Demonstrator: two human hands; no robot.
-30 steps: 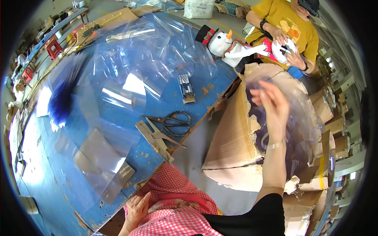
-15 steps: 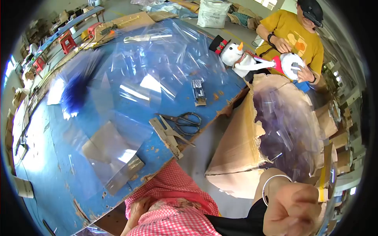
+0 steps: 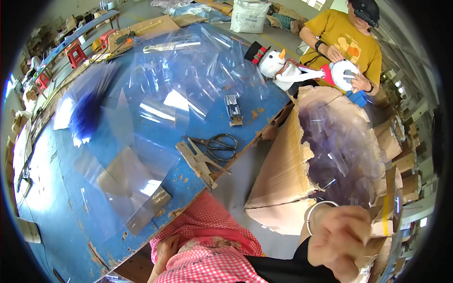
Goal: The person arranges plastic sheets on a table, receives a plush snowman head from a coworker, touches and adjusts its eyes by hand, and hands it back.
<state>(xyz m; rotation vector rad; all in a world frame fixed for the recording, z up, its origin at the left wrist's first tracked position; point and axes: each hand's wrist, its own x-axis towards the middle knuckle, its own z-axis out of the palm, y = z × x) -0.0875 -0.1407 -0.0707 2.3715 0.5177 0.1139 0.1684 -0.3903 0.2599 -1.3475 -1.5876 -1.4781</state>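
My right hand [image 3: 340, 238], with a white bangle [image 3: 312, 214] at its wrist, is raised close to the camera in front of the lower end of the torn cardboard box [image 3: 278, 181]. Its fingers look bent but are smeared, and I make out nothing in them. Against the pink checked apron [image 3: 207, 254] lies my left hand [image 3: 167, 246], its fingers hidden by the cloth. Scissors [image 3: 222, 146] and a metal caliper-like tool [image 3: 197, 164] lie at the edge of the blue table [image 3: 188, 181]. Clear plastic sheets [image 3: 137, 174] are spread left of them.
Crumpled clear film [image 3: 335, 151] fills the box. A small blue box [image 3: 233, 111] and a blue tinsel-like bundle [image 3: 88, 115] lie on the table. Across it, a person in a yellow shirt [image 3: 330, 30] holds a snowman figure [image 3: 278, 68]. A white sack [image 3: 248, 18] stands behind.
My right hand has shifted slightly left and its fingers have turned downward. My left hand stays at the apron. The whole view has shifted slightly.
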